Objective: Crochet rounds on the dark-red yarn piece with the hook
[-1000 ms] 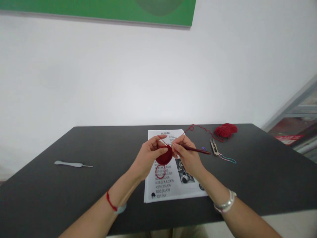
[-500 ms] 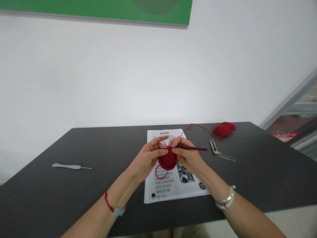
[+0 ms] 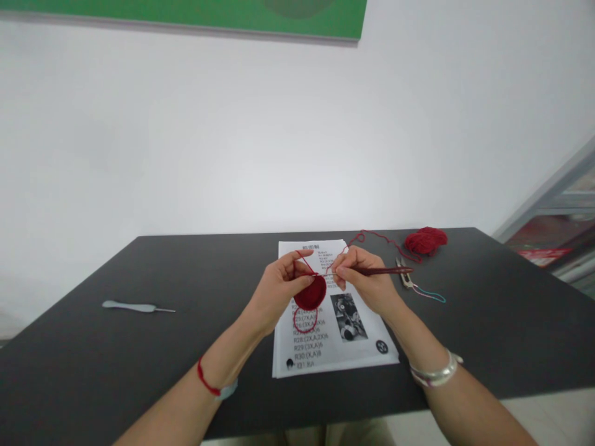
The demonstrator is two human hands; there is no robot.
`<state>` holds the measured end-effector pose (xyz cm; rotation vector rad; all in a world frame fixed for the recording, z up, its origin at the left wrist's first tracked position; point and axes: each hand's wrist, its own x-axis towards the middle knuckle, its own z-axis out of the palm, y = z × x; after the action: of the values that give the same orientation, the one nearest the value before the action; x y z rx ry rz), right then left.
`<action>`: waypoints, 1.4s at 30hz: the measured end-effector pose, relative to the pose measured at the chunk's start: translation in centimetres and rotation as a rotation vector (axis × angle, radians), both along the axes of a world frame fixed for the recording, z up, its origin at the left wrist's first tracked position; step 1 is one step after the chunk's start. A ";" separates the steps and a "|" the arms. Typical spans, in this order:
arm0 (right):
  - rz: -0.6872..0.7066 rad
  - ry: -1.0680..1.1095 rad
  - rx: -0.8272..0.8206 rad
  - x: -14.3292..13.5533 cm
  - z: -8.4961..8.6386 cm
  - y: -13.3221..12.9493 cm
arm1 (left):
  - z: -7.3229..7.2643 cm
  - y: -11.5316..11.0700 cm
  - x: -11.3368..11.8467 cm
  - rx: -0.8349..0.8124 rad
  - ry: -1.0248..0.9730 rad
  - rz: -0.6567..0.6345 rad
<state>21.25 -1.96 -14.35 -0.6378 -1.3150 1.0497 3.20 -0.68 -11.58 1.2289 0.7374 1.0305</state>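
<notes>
My left hand (image 3: 279, 288) pinches a small round red crochet piece (image 3: 310, 293) above a printed pattern sheet (image 3: 332, 328), with red yarn looped over its index finger. My right hand (image 3: 367, 282) grips a dark red crochet hook (image 3: 383, 271), its metal tip pointing left into the yarn by the piece. A strand of red yarn runs from the work back to a red yarn ball (image 3: 425, 240) at the far right of the black table (image 3: 139, 359).
A grey-handled crochet hook (image 3: 137, 306) lies alone on the left of the table. Small snips (image 3: 404, 272) and a teal and pink thread loop (image 3: 430, 294) lie right of my right hand. A white wall rises behind the table.
My right hand has drawn the hook to the right, away from the red piece. The piece has turned slightly in my left hand.
</notes>
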 end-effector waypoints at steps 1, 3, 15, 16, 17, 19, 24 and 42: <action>-0.031 -0.024 0.014 0.0 0.1 0.0 | 0.0 0.0 0.0 0.002 0.004 0.002; -0.090 -0.075 0.038 0.0 0.4 -0.2 | 0.1 0.1 0.0 0.007 0.013 0.006; -0.094 -0.086 0.054 -0.2 0.5 -0.7 | 0.3 0.0 0.0 0.022 0.064 0.025; -0.083 -0.080 0.049 -0.3 0.4 -0.6 | 0.3 0.1 0.0 0.020 0.064 0.019; -0.073 -0.074 0.044 -0.3 0.3 -0.6 | 0.3 0.1 0.0 0.018 0.062 0.012; -0.048 -0.057 0.030 -0.3 0.1 -0.4 | 0.3 0.1 0.0 0.010 0.048 -0.003; -0.015 -0.075 0.018 0.0 -0.1 -0.1 | 0.4 0.0 0.0 0.000 0.030 -0.010; -0.221 -0.253 0.103 -0.6 0.8 -1.1 | 0.2 0.1 -0.1 0.027 0.058 0.028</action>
<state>20.62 -3.08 -13.55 -0.8374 -1.4687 0.7337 3.10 -0.53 -11.34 1.2797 0.7899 1.0346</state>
